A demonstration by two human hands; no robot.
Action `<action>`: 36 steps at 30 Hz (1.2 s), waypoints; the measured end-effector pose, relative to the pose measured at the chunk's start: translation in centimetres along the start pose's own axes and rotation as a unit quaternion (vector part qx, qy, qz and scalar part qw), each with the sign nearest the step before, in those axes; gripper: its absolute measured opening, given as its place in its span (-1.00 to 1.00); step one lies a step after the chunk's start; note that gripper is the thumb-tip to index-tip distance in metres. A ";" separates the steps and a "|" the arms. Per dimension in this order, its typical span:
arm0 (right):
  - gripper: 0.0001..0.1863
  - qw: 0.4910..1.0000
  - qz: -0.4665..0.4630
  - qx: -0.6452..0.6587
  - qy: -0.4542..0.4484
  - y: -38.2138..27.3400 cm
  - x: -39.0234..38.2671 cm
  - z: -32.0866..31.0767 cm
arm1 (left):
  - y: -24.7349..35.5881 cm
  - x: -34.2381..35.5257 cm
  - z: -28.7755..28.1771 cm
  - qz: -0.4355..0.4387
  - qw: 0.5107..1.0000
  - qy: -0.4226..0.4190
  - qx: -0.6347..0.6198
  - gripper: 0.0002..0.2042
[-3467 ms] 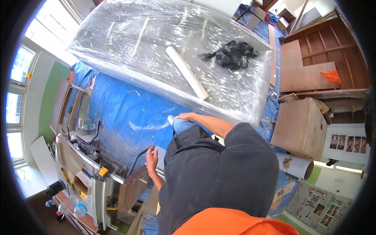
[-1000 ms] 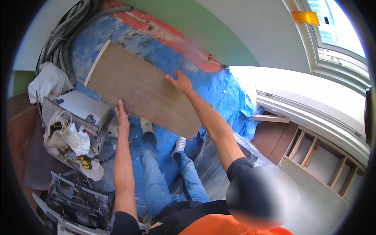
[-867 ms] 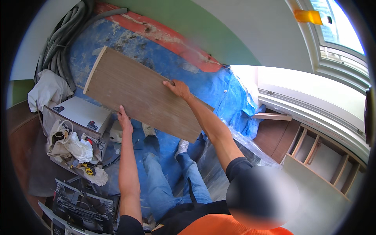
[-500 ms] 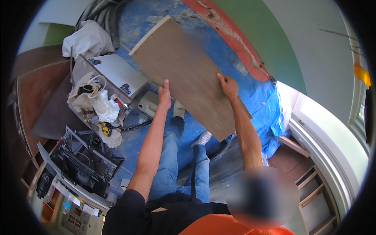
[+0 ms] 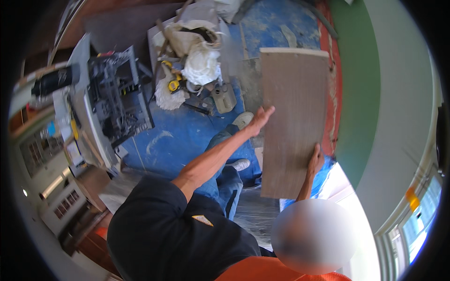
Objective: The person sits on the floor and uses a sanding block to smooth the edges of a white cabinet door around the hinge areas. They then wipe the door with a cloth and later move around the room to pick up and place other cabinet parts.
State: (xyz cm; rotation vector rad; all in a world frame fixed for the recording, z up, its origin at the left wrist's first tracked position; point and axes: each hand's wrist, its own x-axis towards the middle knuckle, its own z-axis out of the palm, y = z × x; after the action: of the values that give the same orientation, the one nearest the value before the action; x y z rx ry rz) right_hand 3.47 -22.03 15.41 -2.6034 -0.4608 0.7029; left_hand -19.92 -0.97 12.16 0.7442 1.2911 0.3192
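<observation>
The person here has both hands on a brown wooden panel [image 5: 294, 122], held out in front of the body over the blue sheet [image 5: 161, 136] that covers the floor. Seen from the head, the panel stands lengthwise, its narrow far end edged by a pale strip [image 5: 294, 50].

The left hand [image 5: 260, 122] is at the panel's left long edge, its grip pinching that edge; the thumb shows at the top face, while I can't make out the fingers beneath. The right hand [image 5: 316, 161] has hold of the opposite edge, nearer the person's body, its grip also closed on the wood. A blurred patch hides much of the right arm.

Past the far end and to the right, a red strip [image 5: 333, 89] runs along the foot of the green-banded wall [image 5: 358, 103]. Two white shoes show left of the panel. Beyond them stands a beige plastic jug [image 5: 224, 99], near a bunched white cloth [image 5: 201, 66] and a yellow-and-black tape measure [image 5: 174, 85]. Further left there's a dark-framed machine [image 5: 115, 96]. Clear plastic wrap [image 5: 255, 213] shows below the panel's near end.
</observation>
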 end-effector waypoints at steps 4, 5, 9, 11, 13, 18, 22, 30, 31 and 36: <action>-0.35 0.996 -0.057 0.065 0.039 -2.2 -5.7 -7.8 | 4.6 -8.8 0.5 -0.014 0.997 -0.073 -0.021 -0.38; -0.36 0.994 -0.063 0.065 0.059 -2.7 -7.1 -9.4 | 5.5 -10.8 0.5 0.028 0.993 -0.099 -0.056 -0.37; -0.40 0.994 -0.059 0.065 0.064 -3.7 -12.9 -17.3 | 7.8 -19.2 1.1 0.136 0.978 -0.128 -0.090 -0.46; -0.44 0.988 -0.110 0.060 0.090 -4.1 -15.8 -20.8 | 8.9 -23.3 1.4 0.203 0.966 -0.131 -0.090 -0.52; -0.36 0.983 -0.100 0.116 0.104 -4.7 -18.7 -23.7 | 9.9 -28.3 2.1 0.296 0.944 -0.118 -0.089 -0.57; -0.17 0.963 -0.137 0.220 0.077 -7.0 -26.4 -31.3 | 11.8 -43.0 3.3 0.406 0.894 -0.093 -0.168 -0.62; -0.15 0.963 -0.178 0.177 0.095 -8.5 -32.0 -36.1 | 12.8 -52.7 2.3 0.480 0.846 -0.040 -0.227 -0.63; -0.16 0.906 -0.371 0.120 0.165 -14.1 -40.9 -41.9 | 12.0 -72.1 -4.6 0.647 0.717 0.058 -0.254 -0.60; -0.16 0.891 -0.401 0.147 0.156 -15.1 -42.2 -41.9 | 11.7 -74.0 -5.6 0.667 0.698 0.066 -0.254 -0.59; -0.22 0.856 -0.488 0.151 0.077 -21.2 -51.7 -42.0 | 10.7 -82.1 -12.1 0.746 0.600 0.132 -0.256 -0.59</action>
State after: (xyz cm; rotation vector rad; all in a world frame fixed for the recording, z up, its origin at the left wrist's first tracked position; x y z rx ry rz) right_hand -20.71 -37.12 79.23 -1.7474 -1.3432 0.1729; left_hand -51.84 -38.82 79.56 1.1334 0.4119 2.1406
